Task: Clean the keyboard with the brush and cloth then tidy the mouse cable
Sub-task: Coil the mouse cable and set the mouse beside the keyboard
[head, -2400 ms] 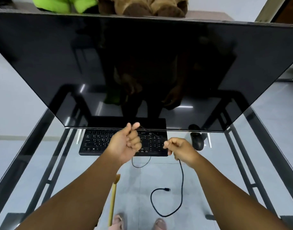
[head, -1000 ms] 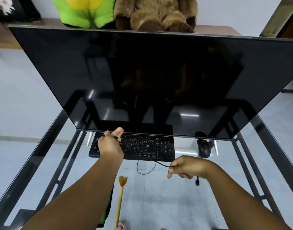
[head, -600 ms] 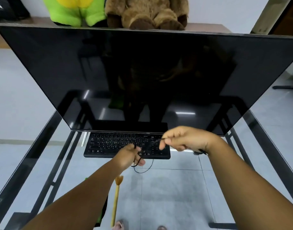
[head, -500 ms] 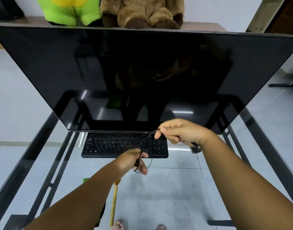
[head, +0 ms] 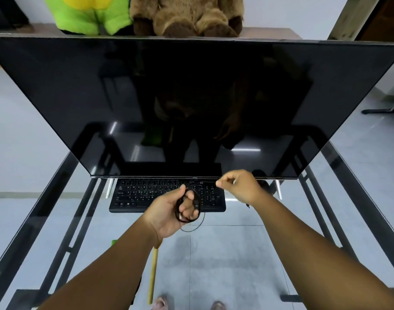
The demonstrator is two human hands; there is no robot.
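So my left hand (head: 169, 211) has the thin black mouse cable (head: 188, 205) coiled round its fingers, over the black keyboard (head: 147, 195). My right hand (head: 238, 186) pinches the free strand, up and right of the coil, so the next wrap feeds leftward.

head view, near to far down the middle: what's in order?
Feet → yellow stick → left hand gripping coiled cable → keyboard → monitor → brown plush.

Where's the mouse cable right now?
In the head view, the mouse cable is looped around the left hand fingers, in front of the keyboard; the right hand pinches its other end.
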